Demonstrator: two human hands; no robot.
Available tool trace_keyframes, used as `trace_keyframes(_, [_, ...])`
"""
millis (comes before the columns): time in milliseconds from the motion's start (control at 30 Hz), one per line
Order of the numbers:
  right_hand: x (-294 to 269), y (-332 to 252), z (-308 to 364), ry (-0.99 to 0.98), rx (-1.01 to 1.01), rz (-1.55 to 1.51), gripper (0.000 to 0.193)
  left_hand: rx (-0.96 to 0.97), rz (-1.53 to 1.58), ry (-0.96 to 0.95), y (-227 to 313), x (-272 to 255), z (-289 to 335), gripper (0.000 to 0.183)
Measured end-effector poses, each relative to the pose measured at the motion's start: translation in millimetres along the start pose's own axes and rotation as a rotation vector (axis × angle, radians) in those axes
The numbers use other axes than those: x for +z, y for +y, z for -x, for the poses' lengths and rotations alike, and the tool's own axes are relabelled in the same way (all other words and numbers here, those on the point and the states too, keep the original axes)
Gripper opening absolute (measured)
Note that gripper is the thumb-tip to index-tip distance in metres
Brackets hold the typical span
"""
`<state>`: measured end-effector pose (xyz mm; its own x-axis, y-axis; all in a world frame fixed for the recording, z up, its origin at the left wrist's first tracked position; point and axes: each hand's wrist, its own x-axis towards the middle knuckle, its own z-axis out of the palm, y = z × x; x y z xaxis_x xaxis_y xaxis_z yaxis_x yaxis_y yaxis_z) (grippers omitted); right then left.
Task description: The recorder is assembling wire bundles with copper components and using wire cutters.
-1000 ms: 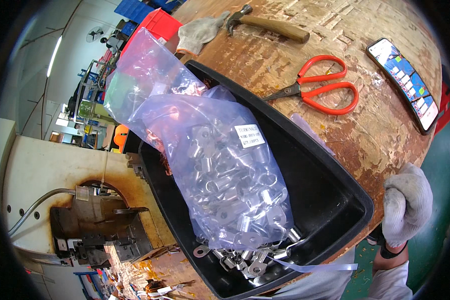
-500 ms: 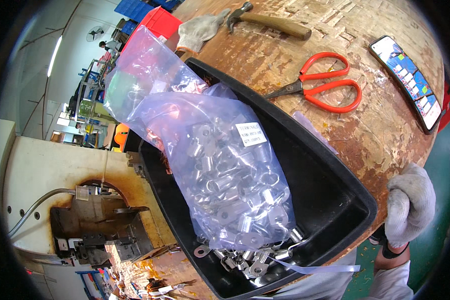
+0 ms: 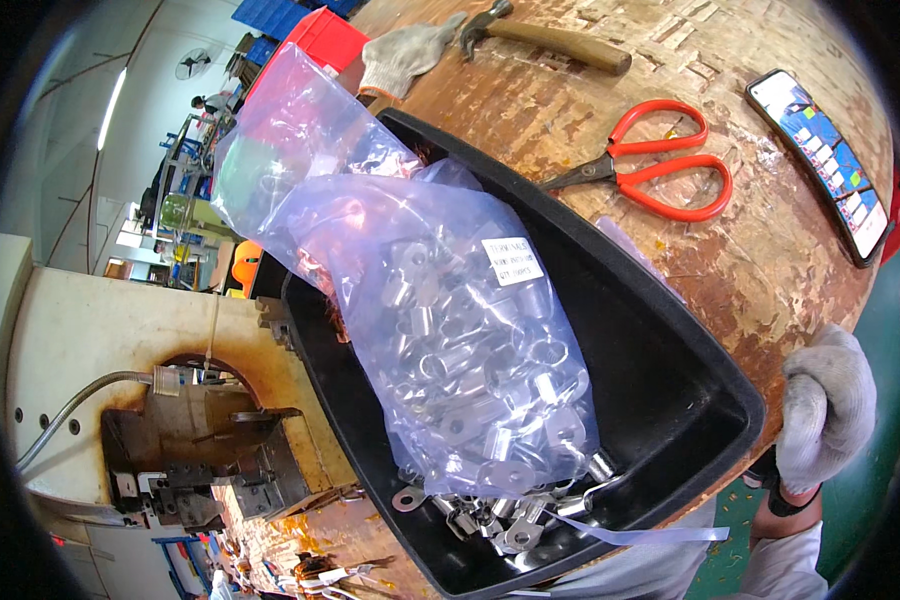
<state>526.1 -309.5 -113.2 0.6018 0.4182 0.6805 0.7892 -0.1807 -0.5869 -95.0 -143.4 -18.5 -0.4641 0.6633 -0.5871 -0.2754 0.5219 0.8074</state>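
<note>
My right hand point(image 3: 826, 410), in a whitish knit glove with a dark band at the wrist, rests closed in a fist by the table's right edge. Nothing shows in its fingers, and it touches neither bag nor tray. My left hand is out of the picture. A bluish clear plastic bag point(image 3: 370, 270) full of silvery metal cable lugs lies in a black tray point(image 3: 660, 370), bearing a white label point(image 3: 510, 261). Loose cable lugs point(image 3: 515, 530) lie under its lower end. Across the tray's near rim hangs a thin plastic strip point(image 3: 660, 536).
Red-handled scissors point(image 3: 675, 165), a claw hammer point(image 3: 560, 45), a spare glove point(image 3: 405, 58) and a phone point(image 3: 820, 165) with a lit screen lie on the worn wooden table point(image 3: 750, 290). A machine point(image 3: 160, 350) stands at left. A red bin point(image 3: 320, 45) is behind the bag.
The whole view has shifted slightly, with the table things a little farther right. My right hand keeps its closed pose, and the bag and tray stay as they were.
</note>
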Motion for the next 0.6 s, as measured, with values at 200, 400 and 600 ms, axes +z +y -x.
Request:
trace_keyframes(200, [-1.5, -0.1, 1.5, -0.028, 0.030, -0.007, 0.015, 0.031, -0.009, 0.011, 2.3, -0.4, 5.2, 0.046])
trace_keyframes(400, [-3.1, 0.2, 2.4, -0.030, 0.022, -0.008, 0.013, 0.051, -0.027, 0.011, 2.4, 2.6, 5.1, 0.046])
trace_keyframes(600, [-1.4, 0.9, -1.0, -0.032, -0.018, 0.004, 0.012, 0.080, -0.040, 0.017, 4.4, 5.7, 8.3, 0.046])
